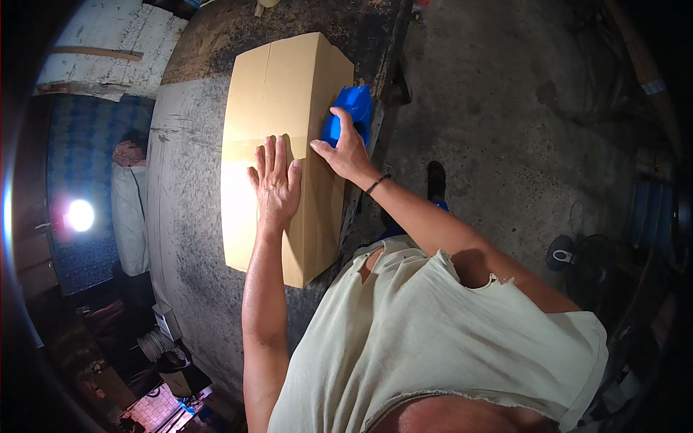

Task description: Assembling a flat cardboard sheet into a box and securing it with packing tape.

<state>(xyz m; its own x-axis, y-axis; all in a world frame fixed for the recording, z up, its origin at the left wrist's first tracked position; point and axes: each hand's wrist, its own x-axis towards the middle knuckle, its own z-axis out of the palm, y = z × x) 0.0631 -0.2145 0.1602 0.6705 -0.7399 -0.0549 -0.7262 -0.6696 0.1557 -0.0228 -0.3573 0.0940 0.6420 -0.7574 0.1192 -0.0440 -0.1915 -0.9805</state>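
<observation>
A closed brown cardboard box [249, 94] lies on the worn table. Across its top runs a band of brown tape [238, 150]. My left hand [274, 184] rests flat on the box top, fingers stretched out over the band, holding nothing. At the box's right side, my right hand [351, 150] grips a blue plastic tape dispenser [359, 105]. The thumb is at the box's upper right edge and the index finger bends over the blue plastic. My other right-hand fingers are hidden behind the hand and the dispenser.
The dark, scuffed table [184, 144] extends to the left and beyond the box. Left of it stand a pale wrapped bundle [130, 216], a bright lamp [79, 215] and a spool of cable [154, 346]. Concrete floor [469, 94] lies to the right.
</observation>
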